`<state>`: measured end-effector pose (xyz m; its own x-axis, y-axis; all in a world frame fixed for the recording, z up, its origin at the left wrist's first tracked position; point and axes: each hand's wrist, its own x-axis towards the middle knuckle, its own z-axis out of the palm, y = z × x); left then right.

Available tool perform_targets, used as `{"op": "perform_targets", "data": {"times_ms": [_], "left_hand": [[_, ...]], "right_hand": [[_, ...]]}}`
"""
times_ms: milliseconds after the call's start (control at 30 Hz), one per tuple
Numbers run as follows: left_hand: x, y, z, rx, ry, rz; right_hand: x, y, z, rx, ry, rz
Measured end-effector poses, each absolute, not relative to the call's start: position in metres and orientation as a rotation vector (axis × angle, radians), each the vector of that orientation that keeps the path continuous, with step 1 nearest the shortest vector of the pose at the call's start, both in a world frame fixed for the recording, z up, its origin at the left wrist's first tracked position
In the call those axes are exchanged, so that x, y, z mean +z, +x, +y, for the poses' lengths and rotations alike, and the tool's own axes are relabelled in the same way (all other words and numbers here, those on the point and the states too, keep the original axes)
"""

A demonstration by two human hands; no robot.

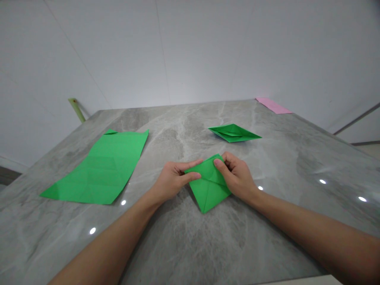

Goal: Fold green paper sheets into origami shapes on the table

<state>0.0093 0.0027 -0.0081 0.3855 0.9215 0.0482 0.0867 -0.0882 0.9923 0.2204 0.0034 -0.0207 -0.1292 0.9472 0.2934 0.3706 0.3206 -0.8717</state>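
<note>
Both hands grip one folded piece of green paper (209,188), roughly a square standing on a corner that points toward me. My left hand (173,178) pinches its left corner, with the thumb on top and the index finger along the upper edge. At the upper right edge, my right hand (237,174) holds it with the thumb pressed on the face and the fingers curled behind. Crease lines run across the paper's face. Just beyond the hands lies a folded green paper boat shape (234,133), pointed at both ends and touched by neither hand.
A larger creased green sheet (103,166) lies on the left of the grey marble-patterned table (184,245), its corners lifting. Pink paper (273,105) rests at the far right edge. A white wall (166,51) stands behind, and a pale green strip (77,110) shows past the left edge.
</note>
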Motion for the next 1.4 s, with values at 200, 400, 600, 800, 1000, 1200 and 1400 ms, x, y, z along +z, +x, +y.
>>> {"op": "perform_targets", "data": {"times_ms": [200, 400, 600, 800, 1000, 1200, 1400], "left_hand": [[-0.0036, 0.0095, 0.0020, 0.899, 1.504, 0.944], [-0.0051, 0.0069, 0.0026, 0.896, 1.554, 0.941], [-0.0081, 0.0061, 0.0027, 0.886, 1.598, 0.989], [-0.0053, 0.0089, 0.0021, 0.932, 1.590, 0.941], [-0.0045, 0.0103, 0.0012, 0.903, 1.561, 0.977], [-0.0051, 0.0064, 0.0026, 0.657, 1.527, 1.012], [-0.0053, 0.0069, 0.0010, 0.651, 1.638, 1.127]], "right_hand": [[-0.0214, 0.2207, 0.0034, 0.809, -1.203, -1.673], [-0.0207, 0.2202, 0.0027, 0.804, -1.210, -1.664], [-0.0207, 0.2205, 0.0032, 0.790, -1.204, -1.652], [-0.0188, 0.2201, 0.0018, 0.747, -1.198, -1.656], [-0.0201, 0.2193, 0.0023, 0.833, -1.140, -1.559], [-0.0203, 0.2190, 0.0021, 0.912, -1.144, -1.554], [-0.0147, 0.2214, 0.0082, 1.246, -1.167, -1.476]]}}
